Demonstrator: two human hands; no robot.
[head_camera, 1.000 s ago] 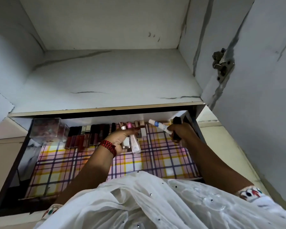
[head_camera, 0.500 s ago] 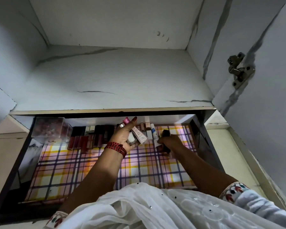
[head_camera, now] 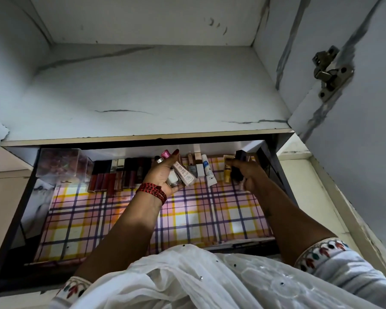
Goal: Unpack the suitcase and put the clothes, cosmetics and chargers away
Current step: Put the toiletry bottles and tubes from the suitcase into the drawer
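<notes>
Drawer (head_camera: 30, 216) stands pulled out under a white shelf (head_camera: 143, 90). The shelf edge overhangs the drawer's back wall. A white garment (head_camera: 210, 282) covers its front edge. One plaid liner (head_camera: 87, 219) covers the floor of the drawer.

Left hand (head_camera: 163, 175): palm up above the back of the drawer, fingers curled round a bundle of cosmetics. At least three can be told apart: one white jar (head_camera: 172, 179), one boxed tube (head_camera: 185, 173) and one pink-capped tube (head_camera: 165, 153). Red threads (head_camera: 153, 192) circle the wrist.

Right hand (head_camera: 247, 172): at the back right corner, clenched round one dark tube (head_camera: 237, 165). One yellow tube (head_camera: 227, 173) is at the fingertips; I cannot tell whether it is held.

Between the hands: one white tube with a blue cap (head_camera: 208, 172) lies on the liner. Several small bottles (head_camera: 193, 167) stand just behind it.

Back left: one clear box (head_camera: 62, 162) in the corner. Beside it is a row of dark lip glosses (head_camera: 118, 175), packed too close for a firm count.

One metal hinge (head_camera: 330, 72) on the open door at right.
</notes>
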